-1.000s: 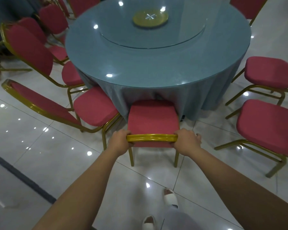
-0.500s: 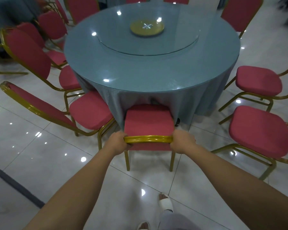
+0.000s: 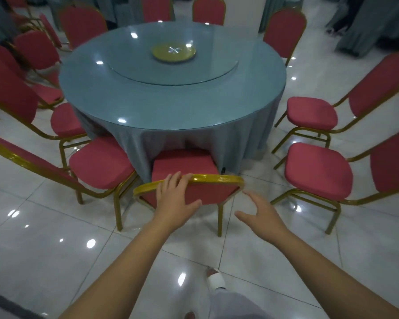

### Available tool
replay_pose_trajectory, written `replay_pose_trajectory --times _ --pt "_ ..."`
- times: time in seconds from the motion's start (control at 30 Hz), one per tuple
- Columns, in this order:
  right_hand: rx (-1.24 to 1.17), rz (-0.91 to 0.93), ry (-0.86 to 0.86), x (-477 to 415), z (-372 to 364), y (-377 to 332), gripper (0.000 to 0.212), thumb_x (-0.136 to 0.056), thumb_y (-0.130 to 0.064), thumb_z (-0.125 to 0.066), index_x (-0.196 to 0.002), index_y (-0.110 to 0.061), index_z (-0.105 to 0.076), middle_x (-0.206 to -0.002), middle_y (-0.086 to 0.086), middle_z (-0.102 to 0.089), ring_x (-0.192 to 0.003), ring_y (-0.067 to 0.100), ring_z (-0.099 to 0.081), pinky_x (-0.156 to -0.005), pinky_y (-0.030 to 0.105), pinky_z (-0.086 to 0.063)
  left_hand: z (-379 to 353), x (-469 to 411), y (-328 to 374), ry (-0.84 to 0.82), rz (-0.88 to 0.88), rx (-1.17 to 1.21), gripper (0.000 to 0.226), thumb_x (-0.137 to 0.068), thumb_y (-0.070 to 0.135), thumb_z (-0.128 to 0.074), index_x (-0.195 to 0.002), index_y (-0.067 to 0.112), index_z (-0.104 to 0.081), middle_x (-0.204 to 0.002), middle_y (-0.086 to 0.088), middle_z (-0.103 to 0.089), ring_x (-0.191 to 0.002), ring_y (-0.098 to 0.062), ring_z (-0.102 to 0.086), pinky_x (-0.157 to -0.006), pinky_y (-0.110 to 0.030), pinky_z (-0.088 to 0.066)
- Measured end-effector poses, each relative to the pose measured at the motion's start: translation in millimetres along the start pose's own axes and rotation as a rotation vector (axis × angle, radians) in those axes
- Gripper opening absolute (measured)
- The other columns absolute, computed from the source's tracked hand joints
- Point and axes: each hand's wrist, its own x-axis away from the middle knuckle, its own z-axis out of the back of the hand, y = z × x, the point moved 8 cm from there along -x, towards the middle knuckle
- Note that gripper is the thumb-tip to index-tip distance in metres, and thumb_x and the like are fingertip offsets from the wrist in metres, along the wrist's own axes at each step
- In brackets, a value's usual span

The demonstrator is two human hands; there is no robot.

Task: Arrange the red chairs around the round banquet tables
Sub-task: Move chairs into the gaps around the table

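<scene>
Facing the round table (image 3: 171,107), the red chair (image 3: 184,166) stood with its seat tucked under the tablecloth (image 3: 194,137), top rail (image 3: 207,178) running left to right. The left hand (image 3: 175,199) lay flat on the backrest, fingers straight; the right hand (image 3: 260,212) hovered open just beside it. Open tile floor (image 3: 258,176) lay rightward; the left neighbour chair (image 3: 101,162) stood near.

Nothing readable here tbh: no words, labels, brand names or numbers on anything. Closest thing is a small white asterisk-shaped mark on the gold disc (image 3: 173,52), upper middle of the frame, sitting at the centre of the round table (image 3: 171,107). It's not a letter or a digit.
</scene>
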Motion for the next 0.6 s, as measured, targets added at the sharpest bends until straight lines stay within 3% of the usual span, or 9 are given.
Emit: replay_pose_trajectory --times 0.07,0.27,0.6 --pt "-0.096 -0.083 0.055 35 12 32 0.068 -0.087 -0.041 -0.073 -0.146 -0.028 -0.043 -0.152 -0.005 -0.042 -0.137 0.013 -0.039 -0.107 0.025 -0.03 -17 16 37 -0.011 -0.105 0.146 0.071 -0.085 0.05 -0.065 -0.147 0.038 -0.033 -0.16 0.005 -0.022 -0.148 -0.018 -0.011 -0.12 -0.044 -0.013" --pt "-0.187 -0.193 0.257 89 78 94 0.063 -0.087 -0.042 -0.072 -0.144 -0.032 -0.045 -0.15 -0.008 -0.044 -0.131 0.01 -0.042 -0.102 0.024 -0.032 -90 35 135 -0.348 -0.206 0.275 0.076 -0.086 0.045 -0.068 -0.151 0.038 -0.028 -0.162 0.006 -0.015 -0.148 -0.016 -0.008 -0.119 -0.04 -0.016" --pt "-0.275 -0.17 0.434 102 222 205 0.064 -0.088 -0.043 -0.071 -0.145 -0.038 -0.041 -0.151 -0.009 -0.042 -0.136 0.012 -0.039 -0.102 0.029 -0.035 -167 11 316 -0.437 -0.338 0.243 0.074 -0.087 0.046 -0.067 -0.149 0.041 -0.027 -0.157 0.013 -0.023 -0.144 -0.013 -0.021 -0.116 -0.033 -0.023"
